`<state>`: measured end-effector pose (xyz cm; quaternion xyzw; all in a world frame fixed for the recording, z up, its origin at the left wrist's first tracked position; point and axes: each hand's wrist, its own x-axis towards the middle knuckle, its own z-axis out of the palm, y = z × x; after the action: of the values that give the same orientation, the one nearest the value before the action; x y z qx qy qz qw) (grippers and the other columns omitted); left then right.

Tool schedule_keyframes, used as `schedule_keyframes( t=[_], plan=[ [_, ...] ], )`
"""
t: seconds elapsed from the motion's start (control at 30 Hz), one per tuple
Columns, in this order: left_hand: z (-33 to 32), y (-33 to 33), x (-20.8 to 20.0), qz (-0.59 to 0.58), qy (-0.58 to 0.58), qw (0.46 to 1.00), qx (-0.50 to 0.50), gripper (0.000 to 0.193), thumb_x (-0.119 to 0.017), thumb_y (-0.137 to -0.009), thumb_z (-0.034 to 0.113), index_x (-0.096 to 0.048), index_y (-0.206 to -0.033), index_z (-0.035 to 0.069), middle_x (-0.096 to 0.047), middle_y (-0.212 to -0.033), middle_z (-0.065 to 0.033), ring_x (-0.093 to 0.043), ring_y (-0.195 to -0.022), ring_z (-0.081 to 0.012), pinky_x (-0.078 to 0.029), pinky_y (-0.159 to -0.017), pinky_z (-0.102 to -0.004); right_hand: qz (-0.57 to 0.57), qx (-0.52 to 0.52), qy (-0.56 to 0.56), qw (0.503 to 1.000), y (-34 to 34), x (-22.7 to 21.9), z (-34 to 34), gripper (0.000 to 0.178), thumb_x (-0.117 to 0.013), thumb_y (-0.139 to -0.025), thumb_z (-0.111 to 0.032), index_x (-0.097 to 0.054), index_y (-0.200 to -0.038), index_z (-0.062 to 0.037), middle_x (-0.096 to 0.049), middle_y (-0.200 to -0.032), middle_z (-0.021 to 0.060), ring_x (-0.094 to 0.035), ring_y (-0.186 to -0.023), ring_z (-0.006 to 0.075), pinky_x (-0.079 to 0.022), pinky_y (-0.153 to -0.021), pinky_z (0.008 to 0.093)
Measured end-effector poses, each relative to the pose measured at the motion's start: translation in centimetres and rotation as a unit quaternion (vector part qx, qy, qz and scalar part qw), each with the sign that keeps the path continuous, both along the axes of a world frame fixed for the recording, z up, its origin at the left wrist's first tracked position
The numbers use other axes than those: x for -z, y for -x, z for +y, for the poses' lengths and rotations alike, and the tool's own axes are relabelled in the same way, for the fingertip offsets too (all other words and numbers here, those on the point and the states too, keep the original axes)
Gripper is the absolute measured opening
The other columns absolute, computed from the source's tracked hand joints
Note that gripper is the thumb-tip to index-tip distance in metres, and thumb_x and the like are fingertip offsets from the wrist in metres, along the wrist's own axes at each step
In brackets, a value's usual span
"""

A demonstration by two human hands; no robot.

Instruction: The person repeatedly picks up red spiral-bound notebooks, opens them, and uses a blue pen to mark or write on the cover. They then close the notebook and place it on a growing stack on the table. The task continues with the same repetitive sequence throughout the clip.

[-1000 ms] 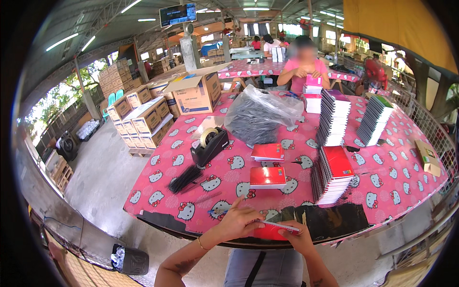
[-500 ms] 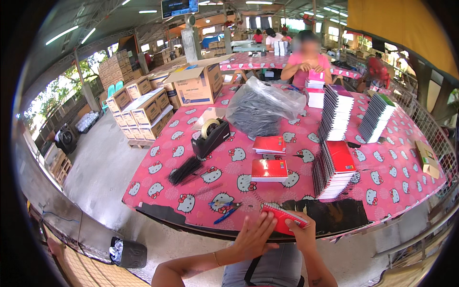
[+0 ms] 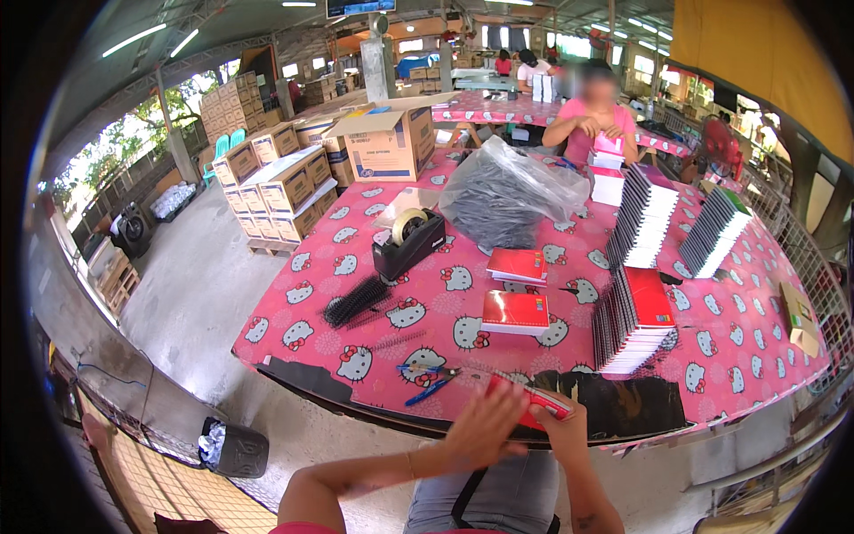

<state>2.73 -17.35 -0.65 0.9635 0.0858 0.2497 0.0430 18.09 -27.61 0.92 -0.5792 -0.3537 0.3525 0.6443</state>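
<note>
A small red notebook (image 3: 551, 406) with a spiral edge is tilted over the table's front edge. My right hand (image 3: 566, 432) grips its right end, thumb on top. My left hand (image 3: 485, 427), slightly blurred, lies with outstretched fingers across the notebook's left part and hides much of it. Left of the hands are blue-handled pliers (image 3: 432, 389). Two low piles of red notebooks, a nearer pile (image 3: 516, 311) and a farther pile (image 3: 518, 265), lie beyond my hands. A tall stack of red spiral notebooks (image 3: 642, 307) stands to the right.
Black wire coils (image 3: 358, 301) lie beside a tape dispenser (image 3: 409, 245). A clear plastic bag (image 3: 498, 200) holds dark coils. Farther right stand purple-topped notebooks (image 3: 640, 214) and green-topped notebooks (image 3: 715, 231). A co-worker (image 3: 594, 120) handles notebooks across the table. Cardboard boxes (image 3: 387, 147) stand left.
My left hand has slid a little right and up over the notebook, covering more of it. The whole view has shifted slightly. My right hand keeps its grip.
</note>
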Motion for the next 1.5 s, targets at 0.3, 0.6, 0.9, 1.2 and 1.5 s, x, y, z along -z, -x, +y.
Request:
schedule_keyframes(
  t=[0.3,0.6,0.9,1.2,1.5],
  plan=[
    [0.2,-1.4,1.2,-0.012,-0.058,0.997,-0.040,0.083,-0.049,-0.092,0.061,-0.041,-0.145,-0.002,-0.039,-0.152,-0.0239,-0.034,-0.143,-0.0396,-0.025,-0.110,-0.0637,-0.047,-0.055,-0.023,0.997,-2.4,4.7,0.9,0.024,-0.067,-0.090,0.001,-0.069,-0.113,0.0023,-0.072,-0.102,0.0052,-0.063,-0.091,0.0089,-0.052,-0.081,0.0255],
    [-1.8,-1.7,3.5,-0.025,-0.027,0.997,-0.073,0.080,-0.045,-0.095,0.060,-0.039,-0.148,0.000,-0.037,-0.155,-0.0180,-0.033,-0.144,-0.0318,-0.025,-0.112,-0.0579,-0.084,-0.068,-0.014,0.994,-2.5,5.1,1.5,0.028,-0.067,-0.089,0.000,-0.068,-0.117,0.0034,-0.071,-0.101,0.0045,-0.061,-0.092,0.0087,-0.052,-0.082,0.0261],
    [-0.8,-2.6,1.5,0.008,-0.026,0.997,-0.073,0.083,-0.043,-0.095,0.061,-0.034,-0.151,0.001,-0.033,-0.157,-0.0183,-0.030,-0.146,-0.0323,-0.020,-0.114,-0.0598,-0.118,-0.076,-0.041,0.989,-2.7,6.5,2.0,0.027,-0.068,-0.088,-0.007,-0.067,-0.112,0.0050,-0.069,-0.094,0.0022,-0.059,-0.085,0.0084,-0.051,-0.077,0.0263],
    [-3.1,-2.8,0.7,-0.173,0.260,0.950,0.014,0.072,-0.061,-0.096,0.039,-0.034,-0.149,0.000,-0.038,-0.149,-0.0246,-0.035,-0.142,-0.0339,-0.029,-0.113,-0.0536,-0.078,0.065,-0.081,0.992,-0.5,2.7,1.7,0.051,-0.072,-0.083,-0.001,-0.060,-0.133,-0.0029,-0.060,-0.122,0.0121,-0.058,-0.111,0.0187,-0.052,-0.089,0.0294],
    [4.3,-1.8,3.1,-0.115,0.613,0.781,0.029,0.039,-0.052,-0.094,-0.002,-0.050,-0.133,0.005,-0.062,-0.112,-0.0044,-0.059,-0.082,-0.0058,-0.050,-0.064,-0.0222,-0.610,0.045,-0.057,0.789,0.1,-1.6,1.5,0.053,-0.077,-0.081,-0.020,-0.060,-0.131,-0.0100,-0.058,-0.117,0.0141,-0.058,-0.108,0.0304,-0.046,-0.093,0.0453]
  ],
)
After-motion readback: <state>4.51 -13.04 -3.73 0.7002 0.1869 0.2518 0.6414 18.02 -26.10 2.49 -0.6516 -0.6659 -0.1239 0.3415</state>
